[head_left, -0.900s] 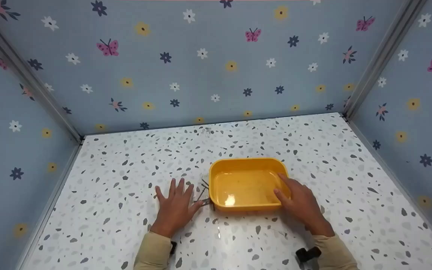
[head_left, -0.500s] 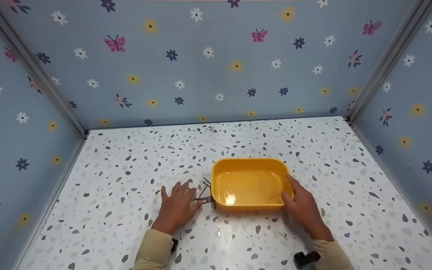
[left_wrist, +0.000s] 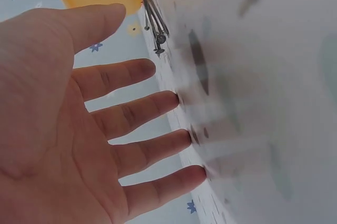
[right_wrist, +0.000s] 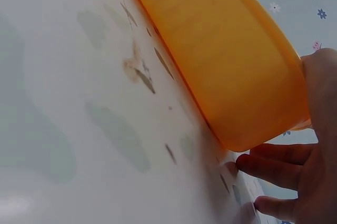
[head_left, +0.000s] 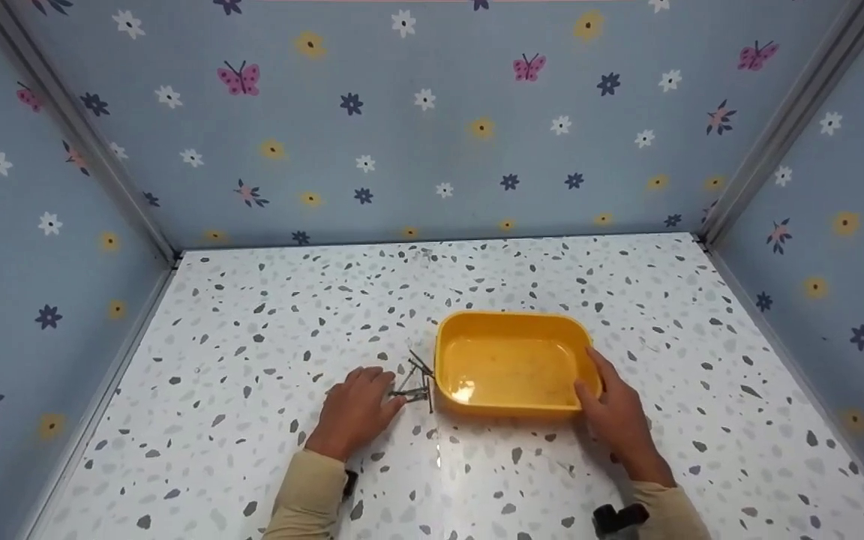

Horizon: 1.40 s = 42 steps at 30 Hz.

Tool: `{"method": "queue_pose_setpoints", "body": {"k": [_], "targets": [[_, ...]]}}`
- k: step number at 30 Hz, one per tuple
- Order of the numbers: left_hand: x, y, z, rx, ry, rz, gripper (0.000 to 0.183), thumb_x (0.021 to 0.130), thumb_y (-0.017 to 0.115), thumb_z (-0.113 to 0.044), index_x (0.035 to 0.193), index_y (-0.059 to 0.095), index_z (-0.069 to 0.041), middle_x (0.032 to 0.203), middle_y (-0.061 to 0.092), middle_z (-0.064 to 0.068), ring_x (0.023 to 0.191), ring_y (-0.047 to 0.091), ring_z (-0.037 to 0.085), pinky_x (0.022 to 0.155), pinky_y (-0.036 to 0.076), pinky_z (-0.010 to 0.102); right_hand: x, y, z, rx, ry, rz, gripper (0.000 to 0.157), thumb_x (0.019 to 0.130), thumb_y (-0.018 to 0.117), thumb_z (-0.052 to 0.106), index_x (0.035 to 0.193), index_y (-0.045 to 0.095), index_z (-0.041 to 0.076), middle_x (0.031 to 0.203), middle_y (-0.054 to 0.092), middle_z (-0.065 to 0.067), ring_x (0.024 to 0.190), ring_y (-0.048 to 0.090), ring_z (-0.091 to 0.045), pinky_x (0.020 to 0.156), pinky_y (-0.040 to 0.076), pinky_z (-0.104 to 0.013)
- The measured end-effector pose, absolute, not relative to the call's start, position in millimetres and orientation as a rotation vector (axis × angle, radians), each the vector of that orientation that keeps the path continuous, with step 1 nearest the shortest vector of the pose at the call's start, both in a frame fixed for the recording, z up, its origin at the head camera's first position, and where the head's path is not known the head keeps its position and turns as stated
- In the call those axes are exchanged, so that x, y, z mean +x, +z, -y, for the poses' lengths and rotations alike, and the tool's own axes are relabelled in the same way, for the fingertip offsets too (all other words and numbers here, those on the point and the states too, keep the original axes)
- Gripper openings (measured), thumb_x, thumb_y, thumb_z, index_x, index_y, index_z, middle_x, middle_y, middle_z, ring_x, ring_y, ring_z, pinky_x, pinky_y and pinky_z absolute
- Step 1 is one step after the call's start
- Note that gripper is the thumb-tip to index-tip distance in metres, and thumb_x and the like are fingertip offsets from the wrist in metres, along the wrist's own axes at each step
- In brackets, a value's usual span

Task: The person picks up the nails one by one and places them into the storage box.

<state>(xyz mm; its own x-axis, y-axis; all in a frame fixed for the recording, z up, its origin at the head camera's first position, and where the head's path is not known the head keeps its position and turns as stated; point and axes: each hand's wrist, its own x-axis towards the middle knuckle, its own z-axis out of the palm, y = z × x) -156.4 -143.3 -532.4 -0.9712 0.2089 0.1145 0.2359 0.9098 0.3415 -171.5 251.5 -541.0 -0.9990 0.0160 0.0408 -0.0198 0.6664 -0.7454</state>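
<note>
Several metal nails lie in a loose pile on the table, against the left side of a yellow plastic tray. My left hand is just left of them, its thumb beside the nails. In the left wrist view its fingers are spread, with tips down at the tabletop and the palm holding nothing; the nail heads show past the thumb. With my right hand I grip the tray's right end, thumb over the rim. In the right wrist view the other fingers lie low by the tray's outer wall.
The white speckled table is enclosed by blue panels printed with flowers and butterflies, at the back and both sides. The tray has no objects in it. A black wrist device sits at my right sleeve.
The tray has slid slightly right with my right hand, uncovering more of the nails. My left fingers, earlier spread flat on the table, are now bent down with the knuckles raised.
</note>
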Motion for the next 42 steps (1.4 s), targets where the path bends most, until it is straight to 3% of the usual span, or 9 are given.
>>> {"method": "queue_pose_setpoints", "body": {"k": [10, 14, 18, 23, 33, 42], "targets": [[-160.1, -533.9, 136.9, -0.306, -0.639, 2.932, 0.025, 0.088, 0.075, -0.019, 0.112, 0.075, -0.010, 0.123, 0.064, 0.016, 0.114, 0.059, 0.033, 0.091, 0.050, 0.052, -173.6, -539.9, -260.0, -0.059, 1.311, 2.833, 0.062, 0.103, 0.053, 0.037, 0.158, 0.029, 0.022, 0.155, 0.040, -0.014, 0.122, 0.050, -0.029, 0.109, 0.036, -0.051], [-155.5, -538.6, 133.7, -0.302, -0.642, 2.924, 0.024, 0.086, 0.076, -0.015, 0.109, 0.075, -0.009, 0.123, 0.063, 0.019, 0.113, 0.058, 0.036, 0.092, 0.048, 0.055, -172.0, -542.0, -261.8, -0.039, 1.322, 2.822, 0.061, 0.103, 0.053, 0.036, 0.158, 0.031, 0.022, 0.154, 0.041, -0.015, 0.119, 0.051, -0.029, 0.107, 0.037, -0.050], [-154.2, -540.3, 128.5, -0.287, -0.640, 2.919, 0.022, 0.085, 0.077, -0.016, 0.105, 0.075, -0.008, 0.119, 0.064, 0.017, 0.110, 0.057, 0.035, 0.089, 0.047, 0.058, -171.9, -541.4, -263.2, -0.017, 1.320, 2.803, 0.059, 0.103, 0.053, 0.035, 0.157, 0.032, 0.019, 0.154, 0.041, -0.016, 0.122, 0.050, -0.030, 0.108, 0.036, -0.051], [-156.6, -538.2, 126.5, -0.267, -0.642, 2.885, 0.016, 0.083, 0.079, -0.016, 0.096, 0.074, -0.007, 0.104, 0.064, 0.011, 0.095, 0.058, 0.029, 0.081, 0.050, 0.053, -172.3, -542.4, -261.9, -0.035, 1.332, 2.794, 0.059, 0.103, 0.053, 0.033, 0.157, 0.032, 0.020, 0.155, 0.040, -0.015, 0.125, 0.049, -0.029, 0.110, 0.034, -0.052], [-161.7, -536.4, 125.9, -0.233, -0.647, 2.869, 0.010, 0.081, 0.081, -0.013, 0.086, 0.073, -0.009, 0.089, 0.059, 0.006, 0.083, 0.057, 0.026, 0.071, 0.051, 0.049, -173.8, -547.2, -261.1, -0.009, 1.316, 2.769, 0.058, 0.103, 0.054, 0.031, 0.156, 0.034, 0.021, 0.155, 0.041, -0.015, 0.131, 0.047, -0.030, 0.110, 0.035, -0.051], [-163.3, -535.1, 116.0, -0.111, -0.619, 2.935, 0.021, 0.083, 0.083, -0.027, 0.087, 0.070, -0.010, 0.098, 0.059, 0.012, 0.089, 0.055, 0.031, 0.077, 0.049, 0.059, -174.2, -550.3, -263.3, 0.036, 1.318, 2.767, 0.059, 0.103, 0.053, 0.037, 0.157, 0.033, 0.021, 0.156, 0.039, -0.014, 0.141, 0.039, -0.033, 0.113, 0.030, -0.054]]}}
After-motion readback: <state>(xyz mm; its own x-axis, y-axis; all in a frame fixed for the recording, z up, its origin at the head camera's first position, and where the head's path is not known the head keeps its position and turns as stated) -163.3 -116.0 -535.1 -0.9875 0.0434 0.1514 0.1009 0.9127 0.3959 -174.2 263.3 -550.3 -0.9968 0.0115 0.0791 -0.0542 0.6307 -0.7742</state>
